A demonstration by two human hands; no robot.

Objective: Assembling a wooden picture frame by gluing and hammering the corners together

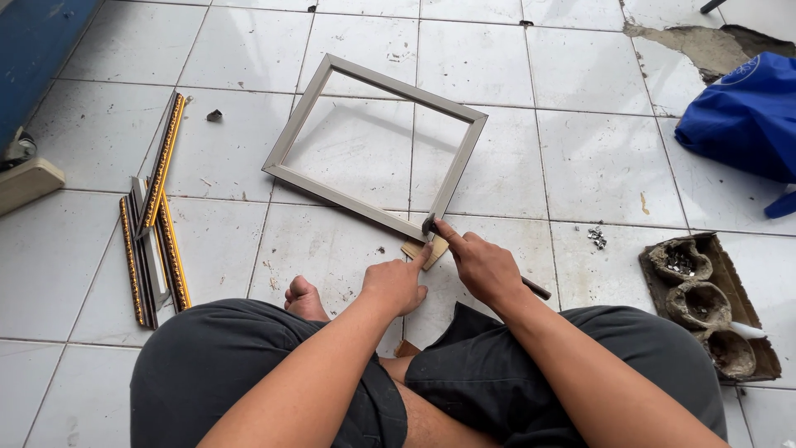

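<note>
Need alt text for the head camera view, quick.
A seated person's right hand holds a small hammer at the near corner of a grey picture frame on the tiled floor, the left hand steadying it. Gold-trimmed moulding strips lie left.

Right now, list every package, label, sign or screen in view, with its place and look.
Cardboard tray: floor at right, brown, oblong, holding three grey-brown cups.
Blue bag: floor, upper right, crumpled, with a faint round white print.
No signs or screens.
</note>
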